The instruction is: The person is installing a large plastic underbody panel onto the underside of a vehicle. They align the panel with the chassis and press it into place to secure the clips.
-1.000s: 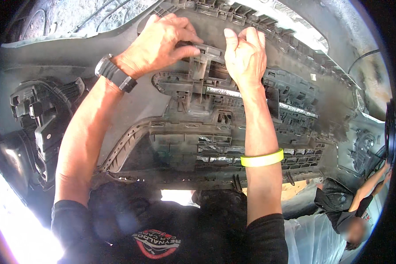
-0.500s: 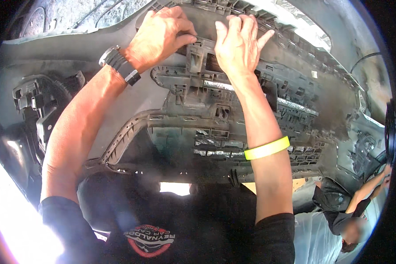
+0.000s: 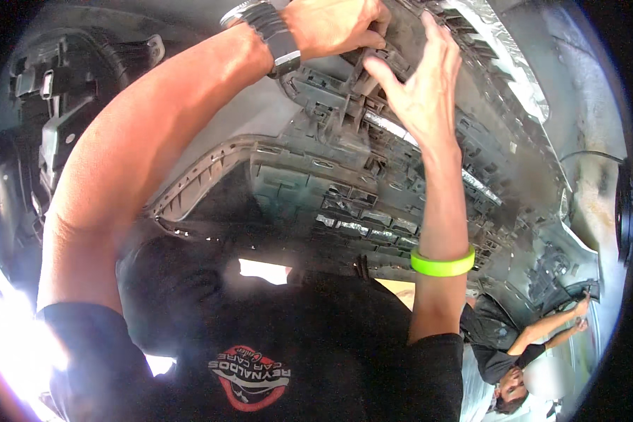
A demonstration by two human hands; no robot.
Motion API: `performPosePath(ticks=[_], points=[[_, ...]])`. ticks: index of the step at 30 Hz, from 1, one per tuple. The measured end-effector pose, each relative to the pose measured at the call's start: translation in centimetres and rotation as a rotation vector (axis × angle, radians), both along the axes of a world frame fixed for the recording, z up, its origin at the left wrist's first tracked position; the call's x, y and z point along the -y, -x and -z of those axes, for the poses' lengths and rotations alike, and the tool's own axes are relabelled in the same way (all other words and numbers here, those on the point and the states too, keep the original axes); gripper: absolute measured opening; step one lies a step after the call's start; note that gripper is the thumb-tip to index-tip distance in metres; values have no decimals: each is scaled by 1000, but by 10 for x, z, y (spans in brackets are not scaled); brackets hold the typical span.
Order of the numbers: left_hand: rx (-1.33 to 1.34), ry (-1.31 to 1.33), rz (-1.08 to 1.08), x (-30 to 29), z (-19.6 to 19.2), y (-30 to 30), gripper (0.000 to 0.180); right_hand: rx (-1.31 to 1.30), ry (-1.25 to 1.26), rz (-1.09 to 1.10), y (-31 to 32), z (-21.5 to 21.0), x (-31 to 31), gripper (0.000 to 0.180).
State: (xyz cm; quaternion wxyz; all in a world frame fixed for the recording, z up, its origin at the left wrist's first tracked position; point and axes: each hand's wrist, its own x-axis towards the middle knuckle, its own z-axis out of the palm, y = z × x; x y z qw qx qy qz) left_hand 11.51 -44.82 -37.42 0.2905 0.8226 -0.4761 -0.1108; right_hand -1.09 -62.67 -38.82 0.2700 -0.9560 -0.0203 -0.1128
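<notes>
Above me spreads the inner side of a large dusty grey-black plastic car bumper (image 3: 288, 172), full of slots, ribs and clips. My left hand (image 3: 334, 24) is at its upper middle, fingers curled and thumb pressed in by a raised plastic bracket (image 3: 359, 105); what it pinches is hidden. Just right of it, my right hand (image 3: 429, 91) has its fingers stretched upward and its thumb spread toward the bracket. Its palm holds nothing. A dark watch (image 3: 274, 35) circles my left wrist, and a yellow-green band (image 3: 443, 262) my right forearm.
Black mounting hardware (image 3: 56, 105) is on the left. A silvery strip (image 3: 506, 56) runs along the upper right edge. At the lower right another person (image 3: 503, 344) reaches toward the panel's far side. A thin dark cable (image 3: 591, 153) hangs at the right.
Both hands have shifted right across the bumper, the left one also higher. The view has tilted, so the panel slants more. The other person's arms now show more fully.
</notes>
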Motion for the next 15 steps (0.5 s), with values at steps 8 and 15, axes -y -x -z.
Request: performPosePath(ticks=[8,15], points=[[1,80,10,2,0,4,19,-564,229,256,13,-8,0,118],[25,-9,-18,0,-12,11,33,-716,298,344,3,-23,-28,105]])
